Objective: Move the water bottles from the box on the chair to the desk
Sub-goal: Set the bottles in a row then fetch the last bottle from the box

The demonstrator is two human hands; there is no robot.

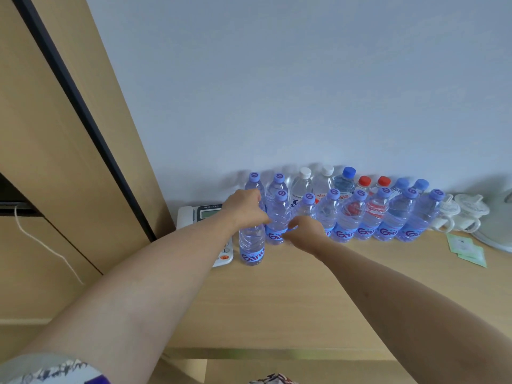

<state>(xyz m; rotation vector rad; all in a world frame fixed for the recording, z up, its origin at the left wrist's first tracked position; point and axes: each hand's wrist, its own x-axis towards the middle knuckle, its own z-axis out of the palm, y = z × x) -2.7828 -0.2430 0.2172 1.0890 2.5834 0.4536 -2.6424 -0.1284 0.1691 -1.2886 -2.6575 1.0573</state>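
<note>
Head view: both my arms stretch far over the desk [277,295]. My left hand [245,207] curls over the top of a clear water bottle [251,246] standing near the phone [206,214]. My right hand [303,231] wraps a second bottle [306,207] low in the front row, fingers closed around it. Both bottles are see-through with ribbed bodies, lilac caps, and blue labels whose pink lettering starts "Gan". More bottles [368,209] line the wall, some red-capped.
</note>
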